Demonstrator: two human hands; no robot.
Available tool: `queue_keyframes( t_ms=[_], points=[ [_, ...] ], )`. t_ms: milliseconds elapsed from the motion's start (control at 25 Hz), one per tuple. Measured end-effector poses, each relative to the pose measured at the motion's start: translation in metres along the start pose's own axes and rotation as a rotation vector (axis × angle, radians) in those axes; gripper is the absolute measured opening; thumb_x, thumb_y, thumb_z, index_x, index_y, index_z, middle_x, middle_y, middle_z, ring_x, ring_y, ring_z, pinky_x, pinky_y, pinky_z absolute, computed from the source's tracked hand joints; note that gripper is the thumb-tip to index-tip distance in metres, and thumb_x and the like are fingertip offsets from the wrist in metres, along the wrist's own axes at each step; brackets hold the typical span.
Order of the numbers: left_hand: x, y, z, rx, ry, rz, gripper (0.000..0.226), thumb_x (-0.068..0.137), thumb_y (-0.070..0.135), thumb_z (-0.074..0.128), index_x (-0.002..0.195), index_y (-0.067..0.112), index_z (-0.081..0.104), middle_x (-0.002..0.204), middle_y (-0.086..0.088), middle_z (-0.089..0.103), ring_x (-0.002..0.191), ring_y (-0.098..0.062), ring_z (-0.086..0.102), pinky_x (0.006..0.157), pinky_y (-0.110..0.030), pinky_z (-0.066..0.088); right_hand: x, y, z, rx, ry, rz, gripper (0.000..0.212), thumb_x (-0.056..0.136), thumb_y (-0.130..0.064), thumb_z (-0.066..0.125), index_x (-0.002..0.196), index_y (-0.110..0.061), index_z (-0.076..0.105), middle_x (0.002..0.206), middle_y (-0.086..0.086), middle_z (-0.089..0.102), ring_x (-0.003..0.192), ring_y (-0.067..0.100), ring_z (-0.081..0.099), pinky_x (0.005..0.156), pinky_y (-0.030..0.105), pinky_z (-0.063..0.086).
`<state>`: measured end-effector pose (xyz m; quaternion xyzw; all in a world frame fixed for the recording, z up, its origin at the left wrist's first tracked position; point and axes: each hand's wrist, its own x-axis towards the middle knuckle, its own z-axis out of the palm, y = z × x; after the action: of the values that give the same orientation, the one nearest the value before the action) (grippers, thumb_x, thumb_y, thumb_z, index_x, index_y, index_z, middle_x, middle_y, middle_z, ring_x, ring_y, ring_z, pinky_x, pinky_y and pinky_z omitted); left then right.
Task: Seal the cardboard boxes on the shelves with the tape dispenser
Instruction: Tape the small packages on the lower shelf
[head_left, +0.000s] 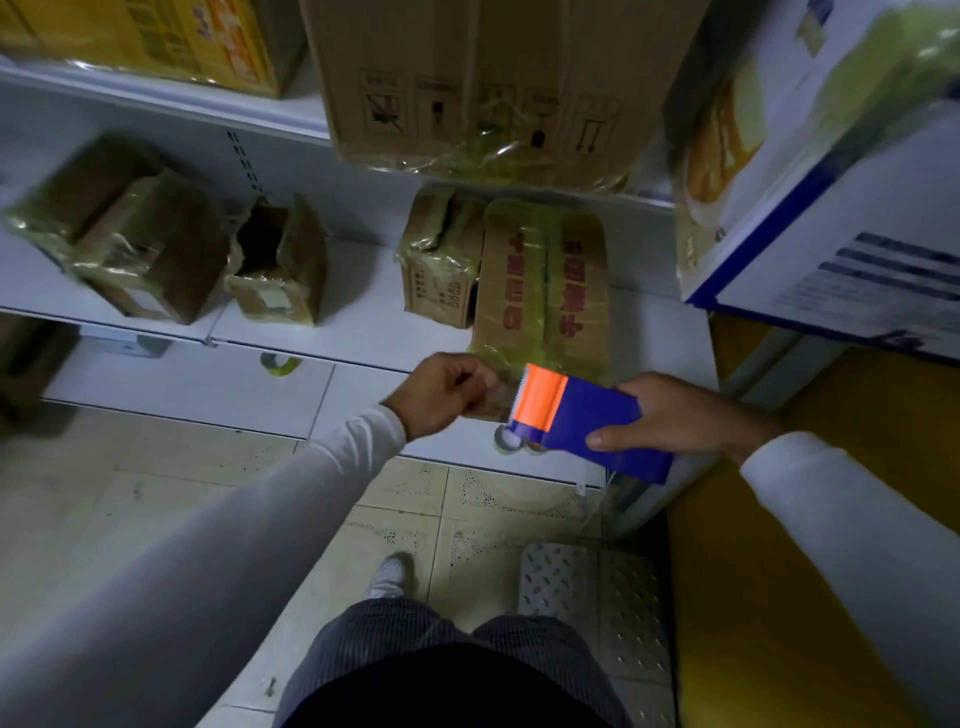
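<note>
Pulling a length of tape free from the tape dispenser (582, 423) before the next box gets sealed.

Judging by the task, the clean way is to draw the clear tape out straight and taut, level with the dispenser's orange mouth, so it neither twists nor folds back on itself, then lay the free end on the box with red lettering (545, 291) on the shelf (363, 332) just beyond the hands. The right hand (675, 415) grips the blue body from the side, thumb along the near face and fingers wrapped behind. The left hand (441, 395) is curled, fingertips pinching what looks like the tape's loose end just beside the orange mouth; the tape itself is barely visible. Both arms reach forward in white sleeves. An open box (278, 260) sits farther left on the same shelf.
</note>
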<state>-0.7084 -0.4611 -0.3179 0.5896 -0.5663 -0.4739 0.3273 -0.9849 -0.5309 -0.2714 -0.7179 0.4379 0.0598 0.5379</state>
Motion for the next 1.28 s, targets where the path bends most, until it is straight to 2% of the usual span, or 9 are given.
queue_keyframes(
  t_ms=[160,280,360,480,600,760,880,1040,1280],
  points=[
    [0.007,-0.016,-0.040,0.013,0.192,-0.064,0.017,0.096,0.004,0.049,0.088,0.006,0.063,0.071,-0.011,0.059,0.063,-0.017,0.053,0.058,-0.021,0.046,-0.011,0.017,-0.047,-0.106,0.061,0.035,0.047,0.064,-0.053,0.081,0.089,-0.014,0.073,0.082,0.004,0.077,0.074,0.019,0.074,0.062,0.024,0.055],
    [0.011,-0.024,-0.047,0.033,0.187,-0.101,0.019,0.095,0.002,0.046,0.086,0.005,0.063,0.070,-0.012,0.059,0.062,-0.018,0.054,0.052,-0.013,0.043,-0.012,0.026,-0.065,-0.108,0.065,0.039,0.046,0.065,-0.050,0.079,0.085,-0.009,0.072,0.079,0.007,0.076,0.071,0.021,0.074,0.057,0.018,0.052],
    [0.016,-0.026,-0.040,0.042,0.176,-0.124,0.020,0.096,0.002,0.046,0.085,0.005,0.063,0.067,-0.008,0.058,0.058,-0.015,0.052,0.050,-0.011,0.041,-0.008,0.031,-0.073,-0.132,0.072,0.052,0.045,0.068,-0.048,0.079,0.085,-0.007,0.071,0.078,0.010,0.075,0.071,0.024,0.073,0.062,0.026,0.054],
    [0.023,-0.031,-0.032,0.053,0.177,-0.157,0.021,0.095,0.003,0.047,0.082,0.008,0.063,0.063,-0.002,0.055,0.053,-0.011,0.049,0.048,-0.010,0.040,-0.001,0.040,-0.079,-0.162,0.081,0.072,0.037,0.073,-0.044,0.081,0.083,-0.010,0.072,0.078,0.011,0.075,0.072,0.025,0.073,0.070,0.037,0.054],
    [0.031,-0.037,-0.022,0.095,0.171,-0.207,0.016,0.094,0.007,0.052,0.084,0.009,0.065,0.067,-0.002,0.058,0.058,-0.015,0.051,0.051,-0.011,0.042,0.005,0.046,-0.075,-0.142,0.079,0.101,0.023,0.075,-0.040,0.081,0.071,-0.019,0.072,0.073,0.005,0.075,0.064,0.016,0.072,0.061,0.026,0.049],
    [0.042,-0.037,-0.007,0.259,0.384,-0.294,0.029,0.088,0.027,0.065,0.112,0.009,0.061,0.093,-0.009,0.068,0.088,-0.023,0.062,0.081,-0.030,0.049,0.015,0.051,-0.064,-0.058,0.126,0.115,0.018,0.076,-0.033,0.082,0.064,-0.022,0.073,0.069,0.002,0.075,0.060,0.011,0.071,0.054,0.018,0.047],
    [0.037,-0.033,-0.001,0.370,0.556,-0.155,0.055,0.087,0.032,0.066,0.132,0.014,0.042,0.080,0.002,0.063,0.073,-0.015,0.059,0.082,-0.039,0.053,0.016,0.050,-0.060,0.040,0.102,0.085,0.014,0.077,-0.030,0.080,0.065,-0.036,0.075,0.068,-0.005,0.075,0.061,0.005,0.070,0.050,0.010,0.046],
    [0.032,-0.032,0.011,0.473,0.243,0.114,0.044,0.090,0.034,0.061,0.132,0.026,0.051,0.095,0.001,0.052,0.076,-0.020,0.058,0.082,-0.039,0.052,0.022,0.053,-0.058,0.045,0.102,0.105,0.013,0.079,-0.029,0.080,0.069,-0.025,0.073,0.073,-0.004,0.076,0.064,0.007,0.072,0.054,0.015,0.048],
    [0.040,-0.036,0.007,0.579,0.257,0.095,0.045,0.091,0.024,0.060,0.135,0.023,0.049,0.107,-0.009,0.057,0.088,-0.032,0.059,0.082,-0.043,0.051,0.017,0.060,-0.064,0.014,0.116,0.116,0.014,0.078,-0.035,0.081,0.074,-0.023,0.074,0.077,-0.001,0.077,0.069,0.011,0.073,0.061,0.022,0.049]
  ],
)
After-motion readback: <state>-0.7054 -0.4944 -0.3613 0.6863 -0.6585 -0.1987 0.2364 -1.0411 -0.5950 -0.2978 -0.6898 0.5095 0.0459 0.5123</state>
